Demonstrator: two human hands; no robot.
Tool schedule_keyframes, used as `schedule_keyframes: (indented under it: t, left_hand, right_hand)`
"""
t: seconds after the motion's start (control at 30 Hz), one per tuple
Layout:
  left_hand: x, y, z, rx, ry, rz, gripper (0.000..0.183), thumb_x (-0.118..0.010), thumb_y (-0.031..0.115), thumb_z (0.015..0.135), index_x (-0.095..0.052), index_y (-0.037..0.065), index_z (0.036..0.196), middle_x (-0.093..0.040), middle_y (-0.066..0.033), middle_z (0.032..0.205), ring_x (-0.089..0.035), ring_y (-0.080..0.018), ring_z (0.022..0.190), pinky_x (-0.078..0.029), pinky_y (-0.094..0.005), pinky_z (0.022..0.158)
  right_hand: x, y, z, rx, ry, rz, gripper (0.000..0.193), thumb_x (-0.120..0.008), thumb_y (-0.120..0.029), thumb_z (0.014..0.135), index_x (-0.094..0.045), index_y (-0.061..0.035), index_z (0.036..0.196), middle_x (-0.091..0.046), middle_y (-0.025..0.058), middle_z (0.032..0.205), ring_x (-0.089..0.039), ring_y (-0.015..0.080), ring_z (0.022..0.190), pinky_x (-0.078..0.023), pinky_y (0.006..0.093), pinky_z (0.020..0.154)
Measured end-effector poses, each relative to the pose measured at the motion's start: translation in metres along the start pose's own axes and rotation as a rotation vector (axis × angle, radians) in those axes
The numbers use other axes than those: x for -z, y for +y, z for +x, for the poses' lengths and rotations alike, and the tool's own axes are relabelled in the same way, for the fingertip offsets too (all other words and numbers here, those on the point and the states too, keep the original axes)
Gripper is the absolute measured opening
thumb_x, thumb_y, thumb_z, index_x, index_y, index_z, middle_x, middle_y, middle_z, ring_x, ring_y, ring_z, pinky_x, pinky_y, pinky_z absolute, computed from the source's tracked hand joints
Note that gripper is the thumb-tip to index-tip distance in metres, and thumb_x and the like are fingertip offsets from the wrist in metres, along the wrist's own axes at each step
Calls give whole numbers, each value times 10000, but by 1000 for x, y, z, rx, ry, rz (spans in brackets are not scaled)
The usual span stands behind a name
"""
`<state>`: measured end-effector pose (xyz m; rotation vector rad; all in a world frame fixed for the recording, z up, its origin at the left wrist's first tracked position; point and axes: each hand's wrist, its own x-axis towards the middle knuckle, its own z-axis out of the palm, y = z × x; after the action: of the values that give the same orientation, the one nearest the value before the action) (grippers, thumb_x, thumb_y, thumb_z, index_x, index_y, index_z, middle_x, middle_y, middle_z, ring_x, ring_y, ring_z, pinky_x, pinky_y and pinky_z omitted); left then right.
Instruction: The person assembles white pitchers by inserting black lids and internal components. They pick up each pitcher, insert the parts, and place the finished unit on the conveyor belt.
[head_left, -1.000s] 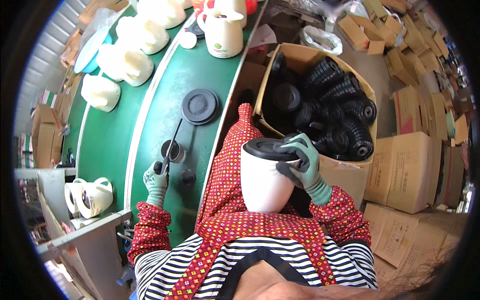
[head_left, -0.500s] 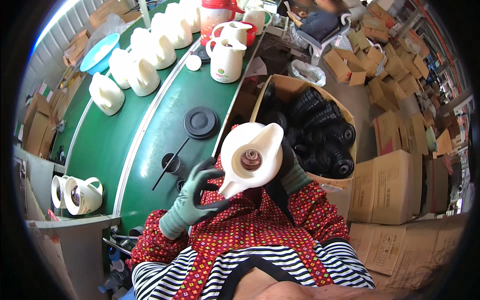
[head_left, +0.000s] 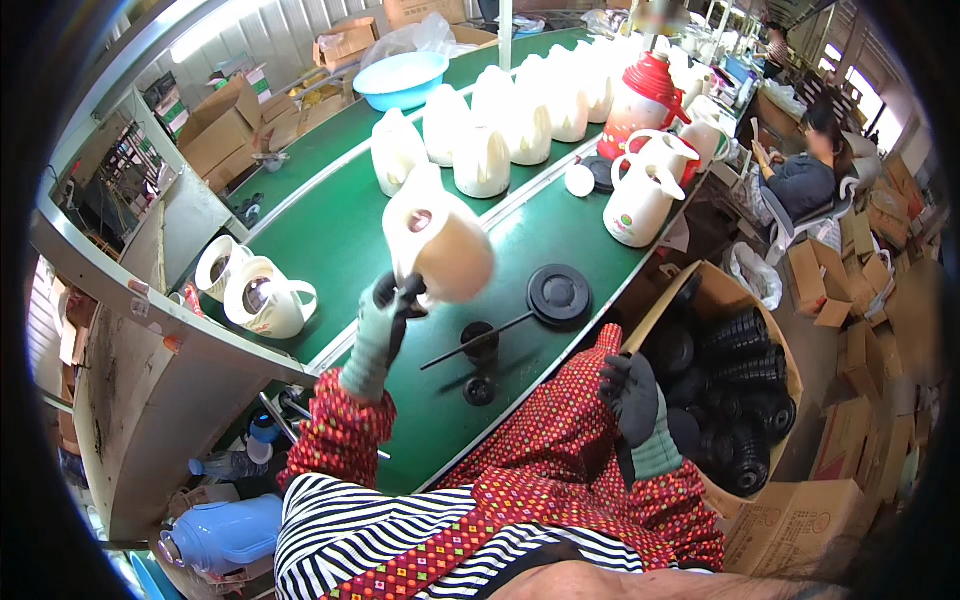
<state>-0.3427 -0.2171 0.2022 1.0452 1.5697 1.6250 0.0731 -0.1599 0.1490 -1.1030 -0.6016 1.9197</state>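
My left hand, in a green and black glove, is closed on the handle of a cream-white vacuum jug. The jug is tilted above the green work surface, its open mouth showing a shiny inner liner. My right hand, gloved alike, is apart from the jug beside the box's edge; its fingers are loosely bent and apart, with nothing visible in them. Below the jug lie a round black disc, a thin black rod and a small black cup.
White jug bodies stand in rows at the back, near a blue basin. Two white jugs sit at left. A red flask stands farther off. At my right, a carton holds black parts. A person sits beyond.
The white jug has moved from in front of my body to the left, over the green surface. My left hand now grips it; my right hand has let go. The view has turned left.
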Motion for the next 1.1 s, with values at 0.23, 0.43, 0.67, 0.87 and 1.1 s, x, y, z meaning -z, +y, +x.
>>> schedule_keyframes:
  t: [0.23, 0.43, 0.67, 0.87, 1.1]
  left_hand:
    - [26, -48, 166, 78, 216, 58, 338, -758, 376, 971, -720, 41, 993, -703, -30, 872, -670, -141, 741, -601, -302, 610]
    - [22, -125, 264, 204, 306, 358, 410, -773, 441, 932, -736, 39, 1000, -735, -92, 887, -697, -187, 743, -588, -358, 547]
    - [21, -90, 200, 58, 314, 848, 904, -758, 578, 864, -405, 80, 1531, -435, -292, 1531, -537, -454, 1343, -496, -482, 1079]
    - [152, -41, 64, 143, 661, 1340, 1159, -827, 445, 837, -134, -15, 1644, -150, -403, 1644, -323, -540, 1481, -371, -493, 1206]
    - [216, -52, 34, 375, 764, 1372, 716, -749, 344, 911, -443, 84, 1503, -454, -335, 1497, -635, -482, 1211, -561, -510, 987]
  right_hand:
    - [15, 18, 10, -20, -67, 35, 535, -555, -461, 1088, -644, 34, 1268, -671, 59, 1005, -606, 153, 869, -531, 308, 830]
    - [0, 17, 12, -31, -49, 19, 457, -552, -364, 1093, -636, 59, 1241, -664, 81, 1006, -612, 164, 886, -535, 315, 833]
    - [28, 19, 12, -41, -205, 77, 567, -510, -449, 1099, -610, 60, 1329, -691, 141, 1114, -647, 229, 972, -558, 383, 929]
    - [32, 22, 14, -85, -225, 121, 548, -529, -432, 1096, -611, 51, 1342, -676, 112, 1099, -614, 202, 969, -538, 360, 890]
    - [3, 14, 9, -26, -281, -60, 537, -535, -441, 1096, -626, 38, 1322, -702, 129, 1133, -671, 212, 1004, -559, 347, 879]
